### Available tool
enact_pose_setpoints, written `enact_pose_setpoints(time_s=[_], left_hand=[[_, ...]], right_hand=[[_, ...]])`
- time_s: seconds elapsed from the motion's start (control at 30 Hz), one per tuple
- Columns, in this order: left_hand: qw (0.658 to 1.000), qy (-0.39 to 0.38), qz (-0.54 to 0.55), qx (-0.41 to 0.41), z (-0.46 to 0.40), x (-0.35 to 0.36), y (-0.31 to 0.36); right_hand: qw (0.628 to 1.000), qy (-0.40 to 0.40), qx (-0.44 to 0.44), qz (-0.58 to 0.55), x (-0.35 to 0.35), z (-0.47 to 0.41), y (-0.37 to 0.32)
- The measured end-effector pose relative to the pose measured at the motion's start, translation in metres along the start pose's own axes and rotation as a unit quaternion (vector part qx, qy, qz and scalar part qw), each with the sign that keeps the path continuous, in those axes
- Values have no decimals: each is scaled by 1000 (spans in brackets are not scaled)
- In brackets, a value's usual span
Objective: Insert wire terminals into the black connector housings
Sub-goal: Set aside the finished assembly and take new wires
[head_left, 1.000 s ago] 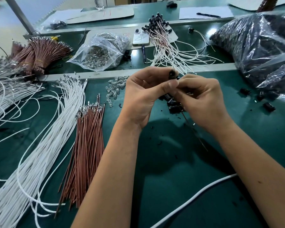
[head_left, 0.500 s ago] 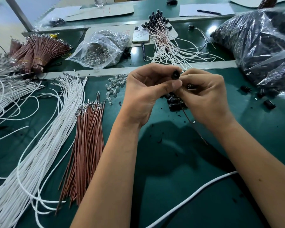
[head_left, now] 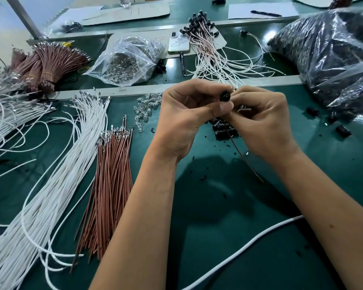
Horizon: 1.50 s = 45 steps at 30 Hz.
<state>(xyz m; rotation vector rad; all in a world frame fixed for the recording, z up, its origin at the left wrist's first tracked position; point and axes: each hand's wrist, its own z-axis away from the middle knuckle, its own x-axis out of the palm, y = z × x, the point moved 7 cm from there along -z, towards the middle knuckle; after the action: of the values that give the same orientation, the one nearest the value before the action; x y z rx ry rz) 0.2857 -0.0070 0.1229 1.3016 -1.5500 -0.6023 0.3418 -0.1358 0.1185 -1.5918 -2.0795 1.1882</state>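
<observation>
Black connector housing (head_left: 226,95) is pinched between left hand (head_left: 184,116) thumb and forefinger; right hand (head_left: 260,120), touching it, pinches the brown wire (head_left: 242,156) trailing below. Insertion appears underway; next, seat the terminal fully. Spare housings (head_left: 223,128) lie beneath, finished assemblies (head_left: 205,40) beyond.

Most of the black connector housing (head_left: 226,95) is covered by the fingertips pinching it. The brown wire's (head_left: 242,155) upper end is hidden behind the right hand (head_left: 260,122), so its terminal cannot be seen.

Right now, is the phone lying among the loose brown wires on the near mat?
No, the phone lies on the far strip beside the clear bag.
</observation>
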Motion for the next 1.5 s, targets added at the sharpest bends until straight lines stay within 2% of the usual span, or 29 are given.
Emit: enact_pose_setpoints(time_s=[1.0, 1.2, 1.37, 1.5], left_hand=[[1000, 9, -9, 24, 0, 5, 2], [999, 27, -11, 23, -1, 2, -2], [999, 45, -22, 21, -1, -7, -6], [997, 70, 16, -31, -1, -14, -15]], right_hand=[[997, -38, 7, 65, 2, 0, 4], [995, -11, -4, 98, -3, 0, 2], [999, -9, 1, 42, -1, -1, -1], [999, -18, 41, 20, 1, 1, 5]])
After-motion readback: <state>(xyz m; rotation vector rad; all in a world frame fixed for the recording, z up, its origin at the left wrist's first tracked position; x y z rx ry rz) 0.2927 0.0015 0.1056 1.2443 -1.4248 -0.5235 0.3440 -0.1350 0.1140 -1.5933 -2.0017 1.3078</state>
